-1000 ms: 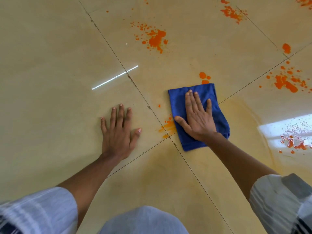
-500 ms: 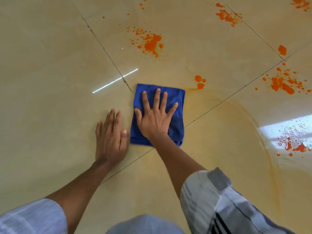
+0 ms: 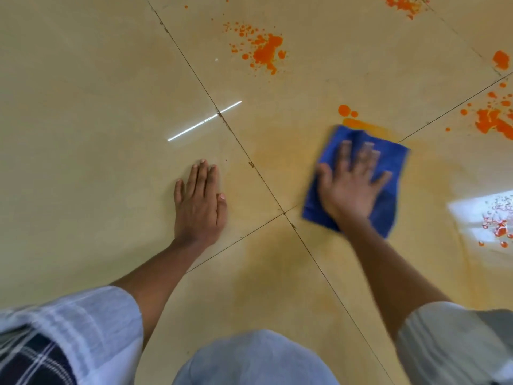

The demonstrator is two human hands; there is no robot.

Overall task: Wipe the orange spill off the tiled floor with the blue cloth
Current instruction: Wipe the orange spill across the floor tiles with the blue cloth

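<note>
From the head view, the blue cloth [image 3: 388,162] is seen flat on the tiled floor [image 3: 83,107] at centre right, pressed by the right hand [image 3: 351,187], its grip released, fingers spread and blurred; an orange spill [image 3: 263,50] is seen farther off, two drops [image 3: 347,110] just beyond the cloth; the left hand [image 3: 200,202] is laid flat on the floor, grasping nothing; a faint orange smear [image 3: 277,162] is seen between the hands.

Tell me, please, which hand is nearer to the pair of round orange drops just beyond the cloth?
The right hand. It presses flat on the blue cloth, whose far edge lies just short of the orange drops. The left hand rests flat on the tiled floor, well across a grout line.
</note>
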